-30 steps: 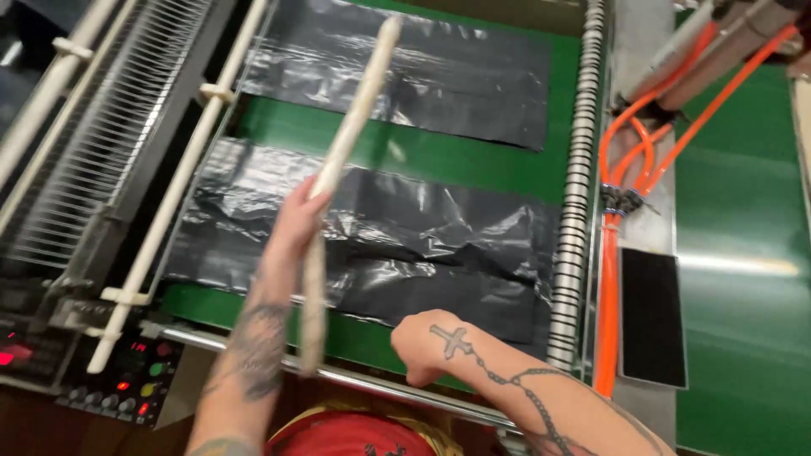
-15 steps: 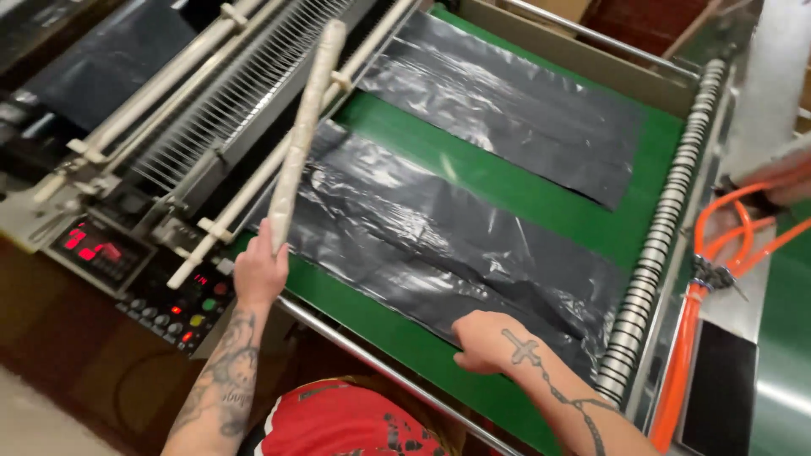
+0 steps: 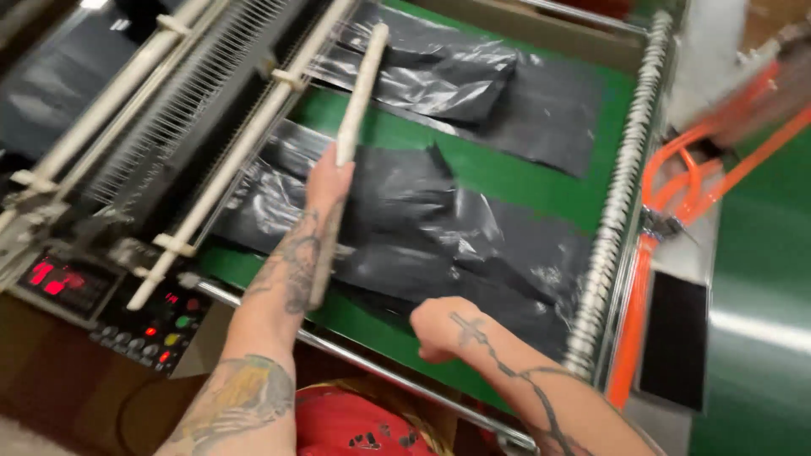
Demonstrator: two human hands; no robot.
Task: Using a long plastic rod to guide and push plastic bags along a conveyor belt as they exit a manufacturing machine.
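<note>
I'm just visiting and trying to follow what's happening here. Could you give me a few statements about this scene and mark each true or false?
1. The left hand grips a long pale stick. True.
2. The right hand lies flat and open. False: it is closed in a fist at the near edge of the black plastic sheets.
3. The sheets lie on a green belt. True.
4. The hoses at the right are blue. False: they are orange.
</note>
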